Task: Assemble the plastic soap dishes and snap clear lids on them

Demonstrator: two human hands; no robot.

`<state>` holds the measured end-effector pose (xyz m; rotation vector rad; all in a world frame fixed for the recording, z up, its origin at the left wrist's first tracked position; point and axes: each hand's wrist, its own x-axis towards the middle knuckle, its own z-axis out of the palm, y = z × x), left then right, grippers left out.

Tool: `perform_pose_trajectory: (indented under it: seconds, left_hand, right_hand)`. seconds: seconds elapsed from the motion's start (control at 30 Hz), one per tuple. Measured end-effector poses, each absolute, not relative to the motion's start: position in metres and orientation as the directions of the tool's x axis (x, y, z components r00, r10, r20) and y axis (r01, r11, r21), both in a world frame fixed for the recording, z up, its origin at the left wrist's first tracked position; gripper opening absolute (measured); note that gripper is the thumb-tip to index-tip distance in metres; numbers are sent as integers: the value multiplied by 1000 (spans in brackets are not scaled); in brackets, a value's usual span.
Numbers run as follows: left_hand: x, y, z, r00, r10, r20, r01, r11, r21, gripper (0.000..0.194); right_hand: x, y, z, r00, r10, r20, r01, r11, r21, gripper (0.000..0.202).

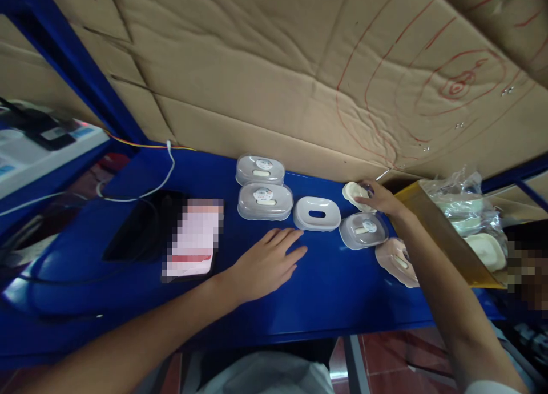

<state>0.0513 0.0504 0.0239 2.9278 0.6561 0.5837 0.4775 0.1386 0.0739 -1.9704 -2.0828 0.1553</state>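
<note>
My right hand [381, 200] reaches to the back of the blue table and grips a cream-coloured oval piece [354, 192] by its right end. My left hand [269, 262] hovers or rests over the table, holding nothing, fingers stretched and apart. Just beyond its fingertips lies a white oval base [330, 217] with a slot in its middle. Two oval boxes with clear lids and round labels, a rear box [246, 168] and a front box [246, 202], stand to its left. Another clear-lidded box [349, 234] is below my right hand. A pinkish box [387, 260] is partly behind my right forearm.
A yellow-edged bin [432, 234] at the right holds bagged pieces and a cream oval piece [486, 251]. A phone [194, 240] and a dark flat device [137, 228] lie left, near a white cable [171, 165]. Cardboard [257, 68] walls the back. Part of another person shows at far right.
</note>
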Motion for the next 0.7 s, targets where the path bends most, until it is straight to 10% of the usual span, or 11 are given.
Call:
perform_pose_trajectory:
  seconds: [0.33,0.7]
  left_hand:
    - [51,52,18,858,393,330,353,-919,177,29]
    - [51,47,23,864,391,318,359,-920,155,45]
  right_hand:
    - [393,160,70,-392,920,25,839,368,-400,78]
    - [445,122,75,63,998,-29,995,-65,-79,31]
